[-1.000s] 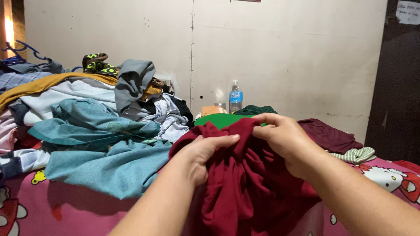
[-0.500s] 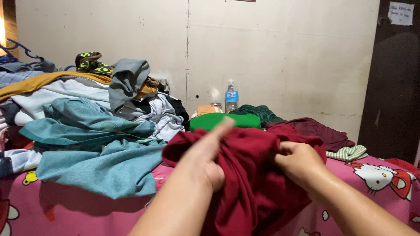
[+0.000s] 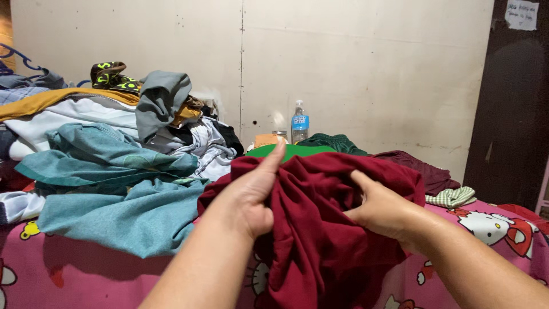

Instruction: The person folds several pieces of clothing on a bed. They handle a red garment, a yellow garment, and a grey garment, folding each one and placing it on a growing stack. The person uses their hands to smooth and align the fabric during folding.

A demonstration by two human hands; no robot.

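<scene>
- While both hands work into the dark red garment, the step in hand looks like sorting out a bunched piece of clothing: finding its edges before it can be laid flat.
- The garment hangs crumpled at the frame's centre, draped over the near edge of the pink cartoon-print bedsheet, its top fold raised between the two hands.
- The left hand sits at about 9 o'clock of the bundle, fingers pressed together and extended upward along the cloth, thumb tucked against a fold; it seems to pinch the fabric, though the grip itself is hidden.
- The right hand is at about 3 o'clock of the bundle, fingers curled in and dug into the cloth, gripping a fold.
- The next move, as I judge it, calls for drawing the two hands apart so the cloth opens, keeping hold of a hem or seam rather than a loose middle fold.
- At 10 o'clock lies a pile of clothes, teal pieces foremost.
- At 12 o'clock, behind the garment, a green folded cloth and a plastic water bottle stand near the wall.
- At 2 o'clock lie a maroon garment and a green-checked cloth.
</scene>
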